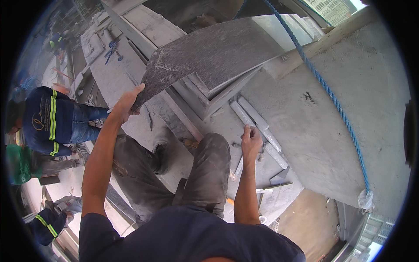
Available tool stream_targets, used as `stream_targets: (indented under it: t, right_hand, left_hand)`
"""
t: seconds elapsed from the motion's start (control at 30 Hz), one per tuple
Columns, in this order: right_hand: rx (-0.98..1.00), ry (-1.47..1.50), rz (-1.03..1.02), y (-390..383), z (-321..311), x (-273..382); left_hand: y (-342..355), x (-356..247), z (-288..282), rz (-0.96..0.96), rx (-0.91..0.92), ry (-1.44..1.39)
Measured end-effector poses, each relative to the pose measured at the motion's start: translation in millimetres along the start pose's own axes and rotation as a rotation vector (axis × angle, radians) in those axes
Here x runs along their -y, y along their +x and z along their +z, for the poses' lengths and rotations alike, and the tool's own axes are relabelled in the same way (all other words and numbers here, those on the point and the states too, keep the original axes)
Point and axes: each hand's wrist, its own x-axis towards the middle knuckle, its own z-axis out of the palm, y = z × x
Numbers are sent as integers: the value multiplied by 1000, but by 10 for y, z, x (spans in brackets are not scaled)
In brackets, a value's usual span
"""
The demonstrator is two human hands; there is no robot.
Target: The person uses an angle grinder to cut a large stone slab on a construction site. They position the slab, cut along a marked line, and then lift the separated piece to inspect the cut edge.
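Observation:
A large dark grey stone slab (209,50) with a notch cut in its near edge extends in front of me. My left hand (128,104) is closed on its near left corner, thumb on top. My right hand (252,140) is over the ledge to the right, its fingers curled in; whether anything small is in them is hidden. Below and around it lie long silvery-white sausage-like tubes (242,114). A flat grey pointed piece (279,175) lies near them. Between my knees and the slab runs a grey angled block edge (209,107).
A blue rope (325,87) hangs down across the concrete wall (349,61) at right. A blue-handled tool (113,50) lies on the long ledge at far left. Co-workers in reflective-striped tops (49,118) are at left. A sandy-brown surface (307,218) lies lower right.

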Motion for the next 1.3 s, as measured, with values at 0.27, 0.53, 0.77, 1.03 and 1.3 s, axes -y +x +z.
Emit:
stream_targets:
  t: [0.27,0.53,0.77,1.03,1.3]
  right_hand:
    - [256,164,32,358,594,1686]
    - [327,288,215,576,700,1820]
    - [231,416,257,769,1043,2066]
    - [263,629,271,667,1143,2190]
    - [346,762,337,52,1600,2459]
  left_hand:
    - [115,110,6,59,75,-238]
    - [260,198,-197,120,41,-404]
    - [176,-21,-208,183,24,-454]
    - [183,46,-483,222,-27,-461]
    - [249,315,-1067,234,-252,-535]
